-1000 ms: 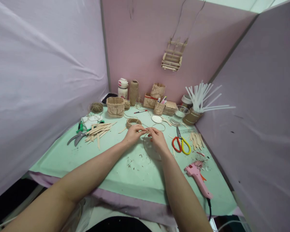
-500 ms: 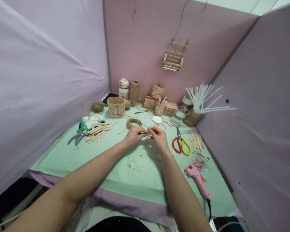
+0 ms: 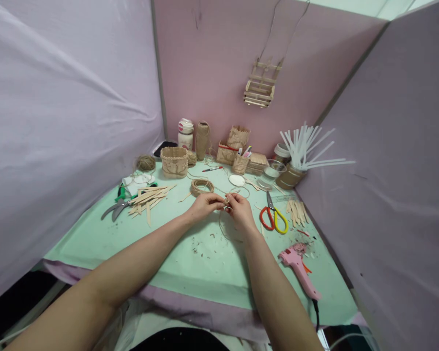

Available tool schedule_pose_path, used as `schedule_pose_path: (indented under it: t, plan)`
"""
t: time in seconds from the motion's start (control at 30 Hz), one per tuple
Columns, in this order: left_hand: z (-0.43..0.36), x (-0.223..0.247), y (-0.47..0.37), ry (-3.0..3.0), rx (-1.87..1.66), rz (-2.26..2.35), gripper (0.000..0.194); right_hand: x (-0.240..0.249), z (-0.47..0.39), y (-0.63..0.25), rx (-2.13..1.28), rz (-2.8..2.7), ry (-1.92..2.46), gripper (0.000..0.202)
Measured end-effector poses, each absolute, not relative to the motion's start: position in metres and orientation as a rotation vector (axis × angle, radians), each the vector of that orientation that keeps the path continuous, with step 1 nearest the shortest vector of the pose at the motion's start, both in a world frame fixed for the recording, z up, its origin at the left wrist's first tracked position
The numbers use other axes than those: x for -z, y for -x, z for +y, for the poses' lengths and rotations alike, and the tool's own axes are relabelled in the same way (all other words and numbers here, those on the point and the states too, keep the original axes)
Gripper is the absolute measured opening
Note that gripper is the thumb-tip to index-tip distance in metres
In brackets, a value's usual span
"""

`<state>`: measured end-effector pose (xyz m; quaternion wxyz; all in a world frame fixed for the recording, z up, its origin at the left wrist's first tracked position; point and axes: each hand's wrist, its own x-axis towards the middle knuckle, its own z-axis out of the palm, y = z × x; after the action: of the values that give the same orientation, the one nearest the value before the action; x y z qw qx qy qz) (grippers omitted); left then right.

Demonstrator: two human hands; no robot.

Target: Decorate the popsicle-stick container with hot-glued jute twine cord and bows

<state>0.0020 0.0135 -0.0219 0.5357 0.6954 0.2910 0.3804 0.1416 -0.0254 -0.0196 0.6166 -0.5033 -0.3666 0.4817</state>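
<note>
Both of my hands meet over the middle of the table, pinching a small coil of twine [image 3: 227, 201] between the fingertips. My left hand [image 3: 205, 206] grips its left side, and my right hand [image 3: 239, 208] holds it from the right. A loose strand hangs from the coil and loops down toward the table under my right hand. Just beyond my left hand lies a larger coil of brown cord [image 3: 202, 187]. A round white disc [image 3: 237, 180] rests behind my right hand. The fingers partly cover the small coil.
Right of my hands lie red-and-yellow scissors [image 3: 273, 218], wooden sticks [image 3: 297, 213] and a pink glue gun [image 3: 300, 271]. Leftward are more sticks [image 3: 151, 199] and pruning shears [image 3: 117, 208]. A woven-look basket [image 3: 174, 163], a water bowl [image 3: 271, 175] and a jar of white glue sticks [image 3: 291, 176] stand behind.
The fingers have shifted slightly around the small twine coil, and my right hand has turned a little. The whole view has moved slightly; the other things stay put.
</note>
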Motion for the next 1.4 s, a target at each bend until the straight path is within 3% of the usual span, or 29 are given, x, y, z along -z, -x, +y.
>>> schedule_pose_path:
  t: [0.53, 0.7, 0.87, 1.0, 1.13, 1.4]
  plan:
    - [0.011, 0.018, -0.002, -1.745, -0.969, 0.581, 0.016, 0.018, -0.021, -0.145, -1.146, -0.883, 1.156, 0.027]
    - [0.014, 0.018, -0.001, -1.622, -0.991, 0.749, 0.025, 0.014, -0.026, -0.150, -0.913, -0.941, 1.329, 0.024]
    - [0.019, 0.015, 0.000, -1.480, -1.031, 0.871, 0.032, 0.012, -0.033, -0.147, -0.577, -1.113, 1.448, 0.008]
    - [0.020, 0.018, 0.001, -1.491, -1.008, 0.845, 0.032, 0.011, -0.036, -0.140, -0.260, -1.466, 1.378, 0.028]
    - [0.020, 0.022, 0.000, -1.586, -1.001, 0.815, 0.027, 0.008, -0.039, -0.138, -0.192, -1.622, 1.304, 0.031]
    - [0.017, 0.023, -0.002, -1.703, -1.017, 0.842, 0.024, 0.008, -0.039, -0.140, -0.137, -1.690, 1.349, 0.013]
